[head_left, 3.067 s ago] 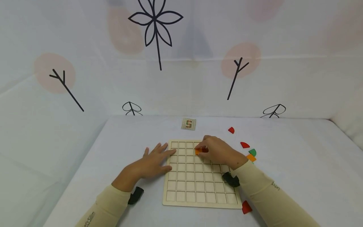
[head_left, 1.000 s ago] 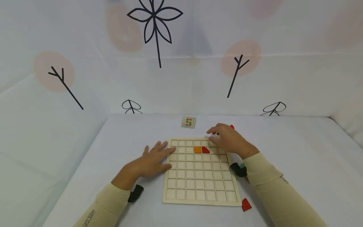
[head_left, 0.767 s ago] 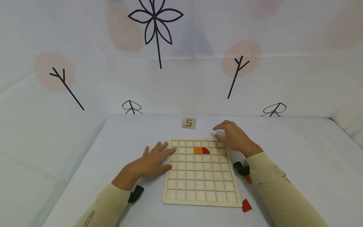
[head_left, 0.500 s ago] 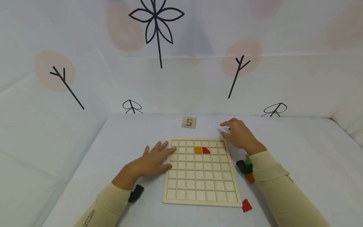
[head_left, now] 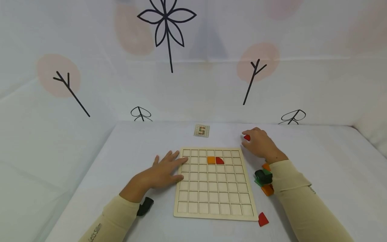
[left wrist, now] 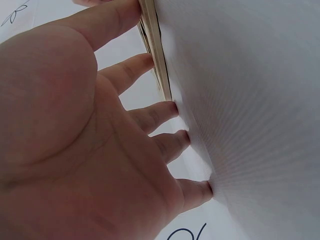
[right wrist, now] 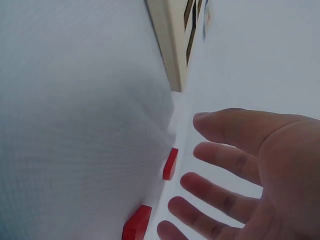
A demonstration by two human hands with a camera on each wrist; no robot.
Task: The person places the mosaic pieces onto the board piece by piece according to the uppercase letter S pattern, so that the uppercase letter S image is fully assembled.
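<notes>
My left hand (head_left: 163, 173) lies with fingers spread at the left edge of a pale wooden grid board (head_left: 216, 195). In the left wrist view its thumb and index fingertip (left wrist: 145, 60) touch the board's side; the other fingertips rest on the cloth. On the board an orange square tile (head_left: 211, 160) sits beside a red quarter-circle tile (head_left: 219, 160). Beyond the board's far right corner, my right hand (head_left: 258, 143) hovers around a loose red tile (head_left: 247, 137). The right wrist view shows its fingers parted and apart from the red tile (right wrist: 171, 164).
Orange tiles (head_left: 267, 190) and green tiles lie under my right wrist, partly hidden. A red tile (head_left: 263, 219) lies off the board's near right corner. Behind the board is a small card (head_left: 201, 130) with an S pattern. White cloth covers table and walls.
My right hand let go of the orange tile, leaving it on the board beside the red one, and moved right to the loose red tile. My left hand has stayed in place.
</notes>
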